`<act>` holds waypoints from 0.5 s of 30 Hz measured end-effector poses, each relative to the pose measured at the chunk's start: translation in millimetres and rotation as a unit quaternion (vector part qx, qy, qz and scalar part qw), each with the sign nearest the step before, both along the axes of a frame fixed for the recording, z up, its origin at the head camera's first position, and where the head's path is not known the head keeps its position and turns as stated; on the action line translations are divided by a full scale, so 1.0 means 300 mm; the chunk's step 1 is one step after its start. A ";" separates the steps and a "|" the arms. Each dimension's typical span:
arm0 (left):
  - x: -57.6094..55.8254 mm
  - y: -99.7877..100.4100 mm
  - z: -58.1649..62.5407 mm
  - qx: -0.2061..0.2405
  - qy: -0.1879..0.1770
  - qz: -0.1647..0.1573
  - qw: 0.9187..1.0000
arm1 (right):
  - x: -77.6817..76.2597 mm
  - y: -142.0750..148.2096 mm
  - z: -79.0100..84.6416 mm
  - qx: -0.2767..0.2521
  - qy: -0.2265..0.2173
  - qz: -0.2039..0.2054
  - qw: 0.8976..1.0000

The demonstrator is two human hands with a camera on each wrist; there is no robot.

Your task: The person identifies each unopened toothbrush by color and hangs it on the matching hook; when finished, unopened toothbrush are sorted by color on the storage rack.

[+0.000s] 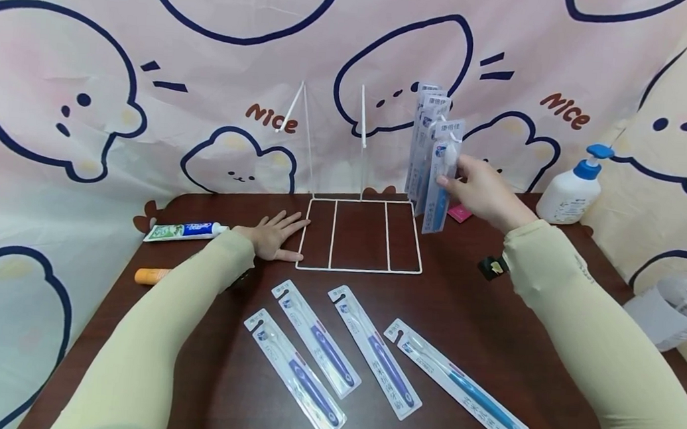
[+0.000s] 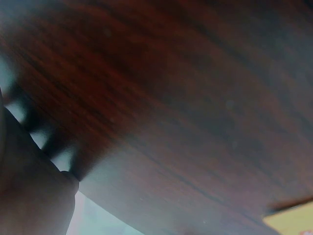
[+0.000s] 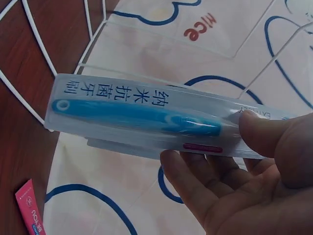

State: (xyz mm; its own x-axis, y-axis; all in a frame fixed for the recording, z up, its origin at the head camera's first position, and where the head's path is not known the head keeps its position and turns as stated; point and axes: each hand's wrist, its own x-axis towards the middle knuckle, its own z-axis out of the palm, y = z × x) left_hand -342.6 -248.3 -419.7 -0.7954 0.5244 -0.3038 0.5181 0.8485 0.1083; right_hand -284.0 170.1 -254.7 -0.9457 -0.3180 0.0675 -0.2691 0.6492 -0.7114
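My right hand (image 1: 484, 190) pinches a packaged toothbrush with a blue handle (image 3: 137, 116) between thumb and fingers. The pack stands upright at the right side of a white wire display rack (image 1: 359, 269), in front of several other toothbrush packs (image 1: 418, 146) hanging there. In the right wrist view another pack's edge shows behind the held one. My left hand (image 1: 273, 236) rests with spread fingers on the table at the rack base's left side, fingertips at the wire. Two more rack prongs (image 1: 363, 119) rise at the left and middle with no packs on them.
Three purple-handled toothbrush packs (image 1: 374, 353) and a blue-handled one (image 1: 457, 385) lie on the near table. Left are a toothpaste tube (image 1: 183, 231) and an orange tube (image 1: 150, 276). Right are a pump bottle (image 1: 569, 190), a red-capped bottle (image 1: 672, 310) and a pink packet (image 3: 30, 208).
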 end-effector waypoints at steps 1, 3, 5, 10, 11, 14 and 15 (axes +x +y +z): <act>-0.002 -0.001 -0.003 0.000 0.001 -0.001 1.000 | -0.010 -0.001 0.002 -0.004 -0.006 0.001 1.000; -0.005 -0.002 -0.007 0.003 0.003 -0.004 1.000 | -0.026 -0.002 0.007 -0.003 -0.013 0.004 1.000; -0.007 0.000 -0.008 0.007 0.002 -0.003 1.000 | -0.040 -0.004 0.012 -0.003 -0.018 0.005 1.000; -0.015 0.000 -0.021 0.001 -0.004 0.008 1.000 | -0.062 -0.014 0.016 -0.005 -0.022 0.006 1.000; -0.015 -0.001 -0.022 0.001 -0.004 0.009 1.000 | -0.065 -0.015 0.017 -0.007 -0.025 0.007 1.000; -0.012 -0.001 -0.019 0.003 -0.004 0.009 1.000 | -0.068 -0.015 0.017 -0.009 -0.035 0.009 0.999; -0.011 -0.001 -0.016 0.002 -0.004 0.008 1.000 | -0.069 -0.014 0.017 -0.008 -0.040 0.010 0.999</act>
